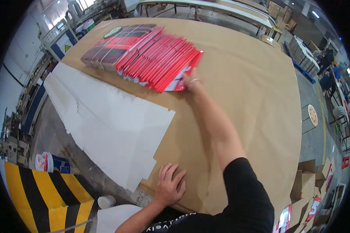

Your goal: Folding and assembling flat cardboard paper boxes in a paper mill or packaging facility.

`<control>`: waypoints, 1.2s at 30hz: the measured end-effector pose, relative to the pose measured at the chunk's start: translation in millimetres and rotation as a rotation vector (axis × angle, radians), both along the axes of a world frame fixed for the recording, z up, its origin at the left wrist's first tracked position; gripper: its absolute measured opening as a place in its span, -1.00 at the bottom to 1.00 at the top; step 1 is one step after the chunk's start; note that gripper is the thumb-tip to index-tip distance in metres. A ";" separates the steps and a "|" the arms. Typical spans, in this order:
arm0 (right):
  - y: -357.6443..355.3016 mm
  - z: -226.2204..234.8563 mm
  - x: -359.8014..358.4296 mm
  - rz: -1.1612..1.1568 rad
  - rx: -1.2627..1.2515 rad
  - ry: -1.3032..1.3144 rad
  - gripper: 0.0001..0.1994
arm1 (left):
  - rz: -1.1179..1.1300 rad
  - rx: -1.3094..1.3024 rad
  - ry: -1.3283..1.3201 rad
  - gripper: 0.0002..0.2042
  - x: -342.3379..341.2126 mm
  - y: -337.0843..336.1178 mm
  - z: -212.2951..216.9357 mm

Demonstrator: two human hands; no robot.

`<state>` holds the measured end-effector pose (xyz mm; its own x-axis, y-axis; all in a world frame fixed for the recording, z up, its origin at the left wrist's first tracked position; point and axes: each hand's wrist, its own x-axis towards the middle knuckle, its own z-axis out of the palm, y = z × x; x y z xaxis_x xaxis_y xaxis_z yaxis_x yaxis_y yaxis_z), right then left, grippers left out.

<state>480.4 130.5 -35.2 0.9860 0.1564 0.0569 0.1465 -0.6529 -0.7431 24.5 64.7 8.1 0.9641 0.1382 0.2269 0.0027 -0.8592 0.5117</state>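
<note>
A fanned row of flat red printed packets [159, 58] leans along the far part of a table covered with brown paper. My right hand [190, 80], with a bracelet at its wrist, reaches out to the near right end of that row. Its fingers close on the edge of the endmost packet [177, 82], though the fingertips are partly hidden. Close to my body, my left hand [170, 185] lies on the brown paper at the table's near edge, fingers spread and holding nothing. Left of the row sits a strapped bundle of dark and red packs [118, 44].
A large white sheet [112, 120] with ragged edges covers the table's left side. A yellow-and-black striped block [46, 198] and a tub [52, 162] stand at lower left. Open cartons [307, 182] crowd the lower right, with a round stool [312, 115] beyond them.
</note>
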 end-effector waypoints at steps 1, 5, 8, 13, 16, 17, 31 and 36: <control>5.2 1.8 6.4 -0.029 -0.025 0.021 -0.47 | -0.031 -0.002 -0.021 -0.58 4.6 -3.3 -2.8; -202.8 -8.7 143.3 0.325 -0.135 0.046 -0.68 | -0.300 -0.124 -0.185 -0.58 42.5 -45.8 -2.3; -72.8 -14.9 -58.4 0.351 0.170 0.067 -0.70 | -0.017 -0.006 -0.077 -0.59 -4.8 -4.1 -4.7; -209.2 1.7 -213.1 0.444 0.259 0.015 -0.70 | -0.029 -0.079 -0.182 -0.52 -9.0 -2.7 -21.2; -305.8 26.8 -306.2 0.384 0.213 0.116 -0.73 | 0.135 0.213 -0.278 -0.36 -7.3 12.0 -8.8; -329.6 39.5 -339.1 0.340 0.260 0.241 -0.74 | 0.130 0.209 -0.275 -0.36 -13.0 28.4 -15.7; -409.0 65.3 -545.6 0.570 -0.618 -0.210 -0.04 | -0.370 0.020 -0.034 -0.33 -31.1 -74.9 17.7; -401.7 64.3 -544.7 0.522 -0.512 -0.230 -0.09 | -0.389 0.221 0.233 -0.23 -40.5 -69.9 0.2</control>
